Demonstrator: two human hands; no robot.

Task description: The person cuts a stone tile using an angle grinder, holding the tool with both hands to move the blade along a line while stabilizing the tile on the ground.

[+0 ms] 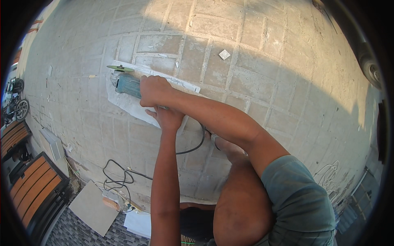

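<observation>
A teal angle grinder point(130, 86) with a thin green disc point(120, 68) is held low over the paving, its head toward the left. My right hand point(155, 90) is closed round the grinder's body from above. Just behind and below, my left hand point(169, 118) grips the rear part of the tool, its thumb sticking out to the left; my right hand and wrist hide most of that grip. Beneath the grinder lies a white flat slab point(117, 97), and a narrow white strip point(186, 85) with dark marks runs along its far side.
A black cable point(201, 143) loops beside my leg and tangles near a grey tile point(94, 207) at lower left. Slatted wooden benches point(35, 190) and a motorcycle point(18, 96) stand at the left. A small white chip point(224, 54) lies on the paving; a wheel point(370, 70) shows far right.
</observation>
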